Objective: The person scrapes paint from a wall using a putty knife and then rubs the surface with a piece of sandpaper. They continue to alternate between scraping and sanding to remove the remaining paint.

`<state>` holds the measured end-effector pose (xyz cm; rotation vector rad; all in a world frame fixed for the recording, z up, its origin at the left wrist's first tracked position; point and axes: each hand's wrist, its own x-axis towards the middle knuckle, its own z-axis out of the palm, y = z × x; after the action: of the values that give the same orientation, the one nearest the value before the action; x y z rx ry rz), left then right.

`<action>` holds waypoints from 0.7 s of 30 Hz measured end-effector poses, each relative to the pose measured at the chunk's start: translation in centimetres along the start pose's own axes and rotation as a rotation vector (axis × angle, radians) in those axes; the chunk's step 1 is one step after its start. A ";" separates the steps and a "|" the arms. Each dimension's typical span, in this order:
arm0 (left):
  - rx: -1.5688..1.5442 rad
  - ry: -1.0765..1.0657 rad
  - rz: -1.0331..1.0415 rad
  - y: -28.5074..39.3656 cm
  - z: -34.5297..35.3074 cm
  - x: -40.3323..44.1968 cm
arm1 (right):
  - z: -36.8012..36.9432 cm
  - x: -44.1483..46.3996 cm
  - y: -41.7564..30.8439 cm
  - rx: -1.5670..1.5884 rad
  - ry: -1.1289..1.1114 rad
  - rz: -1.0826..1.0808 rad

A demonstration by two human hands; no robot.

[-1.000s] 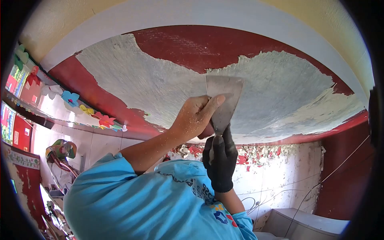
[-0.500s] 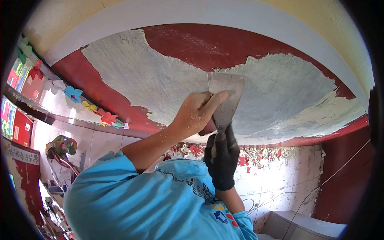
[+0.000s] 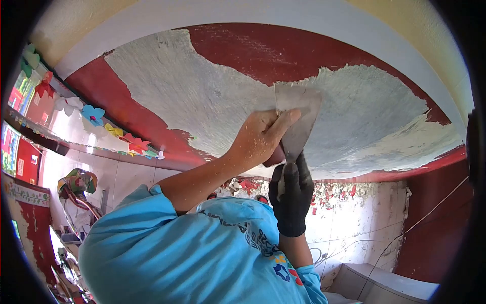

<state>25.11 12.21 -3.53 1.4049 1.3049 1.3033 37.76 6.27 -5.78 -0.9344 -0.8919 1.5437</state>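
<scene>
A wide metal scraper point(image 3: 302, 119) lies with its blade against the wall, its front edge by the lower border of the dark red paint point(image 3: 243, 53). My left hand point(image 3: 266, 133), bare and dusted with pale specks, is closed on the blade, thumb across its face. My right hand point(image 3: 292, 195), in a black glove, wraps around the handle, which is mostly hidden by the fingers. Around the blade spreads a bare greyish patch point(image 3: 202, 96) with scratch marks and ragged paint edges.
Paper flowers point(image 3: 92, 115) line a strip at the left. Red paint flakes point(image 3: 334, 195) litter the pale tiled floor point(image 3: 354, 228) below. A cable point(image 3: 400, 237) runs along the right, near a grey box-like ledge point(image 3: 379, 283). A camouflage-patterned cap point(image 3: 81, 182) is at the left.
Both hands and the scraper have shifted a little to the right and up in view. The view itself has tilted slightly, and the grip looks the same.
</scene>
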 end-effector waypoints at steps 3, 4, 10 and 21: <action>0.049 -0.038 -0.010 -0.5 -0.1 -0.7 | 0.1 0.3 1.5 -0.128 0.022 -0.117; 0.049 -0.039 -0.005 -0.4 -0.2 -0.3 | 0.0 0.6 1.3 -0.129 0.021 -0.122; 0.036 0.013 0.003 0.2 -0.2 -0.1 | 0.1 0.5 0.6 -0.153 -0.050 -0.091; 0.006 -0.012 -0.119 1.0 -1.1 -1.1 | 1.0 -0.3 2.0 -0.068 -0.077 -0.032</action>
<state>24.24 10.89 -2.57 1.3170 1.3643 1.2102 36.13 5.58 -7.13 -0.9097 -1.0147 1.5383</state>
